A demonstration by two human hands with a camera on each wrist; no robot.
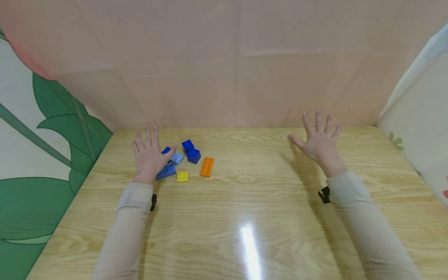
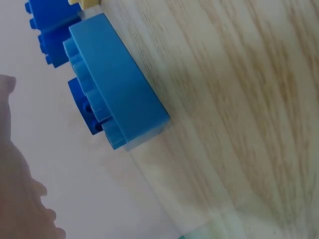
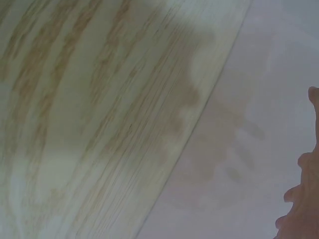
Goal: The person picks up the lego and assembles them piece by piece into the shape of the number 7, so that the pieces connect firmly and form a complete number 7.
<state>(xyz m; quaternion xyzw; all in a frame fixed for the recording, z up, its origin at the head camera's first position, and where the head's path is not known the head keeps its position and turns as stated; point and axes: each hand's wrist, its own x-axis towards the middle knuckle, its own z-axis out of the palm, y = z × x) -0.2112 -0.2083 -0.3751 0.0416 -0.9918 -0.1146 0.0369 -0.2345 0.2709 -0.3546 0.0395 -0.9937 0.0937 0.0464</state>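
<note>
My left hand [image 1: 148, 159] is raised above the table with its fingers spread, and it holds nothing. Just right of it, partly behind the thumb, lie toy building bricks: a medium-blue brick [image 1: 167, 171], a light-blue brick [image 1: 177, 158] and dark-blue bricks [image 1: 193, 156]. A small yellow brick [image 1: 182, 177] and a longer orange brick [image 1: 207, 167] lie studs up nearby. The left wrist view shows the medium-blue brick [image 2: 119, 79] close, resting on its side. Over the right part of the table, my right hand [image 1: 320, 147] is held with fingers spread and touches no brick.
A wood-grain table [image 1: 224, 202] spans the view, with a glare spot near the front. At its back edge hangs a plain pinkish cloth [image 1: 224, 70]. To the left is a leaf-patterned cloth [image 1: 35, 210], to the right a pale one [image 1: 423, 128].
</note>
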